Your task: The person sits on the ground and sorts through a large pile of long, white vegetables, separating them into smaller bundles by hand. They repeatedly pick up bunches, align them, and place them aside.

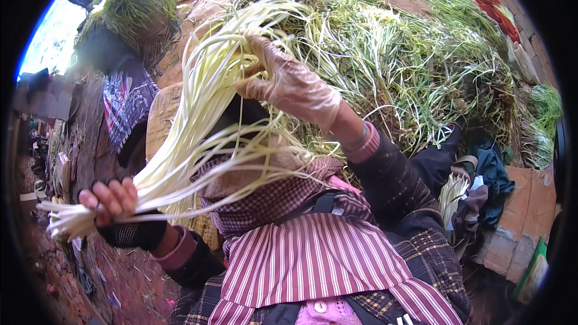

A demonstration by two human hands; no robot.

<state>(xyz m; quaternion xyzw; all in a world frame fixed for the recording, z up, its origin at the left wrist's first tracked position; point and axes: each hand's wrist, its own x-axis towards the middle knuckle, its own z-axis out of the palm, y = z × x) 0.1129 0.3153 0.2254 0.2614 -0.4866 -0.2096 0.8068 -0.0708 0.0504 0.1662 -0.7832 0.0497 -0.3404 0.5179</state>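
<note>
My left hand (113, 198), in a black fingerless glove, grips the white stem end of a long bunch of blanched chives or similar greens (180, 131). The stem ends stick out beyond my fist to the left. From there the bunch fans upward into pale yellow-green leaves, and several loose strands trail off to the right. My right hand (289, 81) wears a thin translucent glove and is at the leafy end. Its thumb and fingers are apart with leaves between them; how firmly it holds them is hidden. Striped apron cloth (316, 257) covers my front.
A large heap of loose green and pale stalks (384, 54) spreads across the ground beyond my hands. More greens (140, 4) are piled at the upper left. Cardboard (519, 216) and a bundle of pale stems (451, 198) are at the right. A yellowish printed box (163, 113) stands at the left.
</note>
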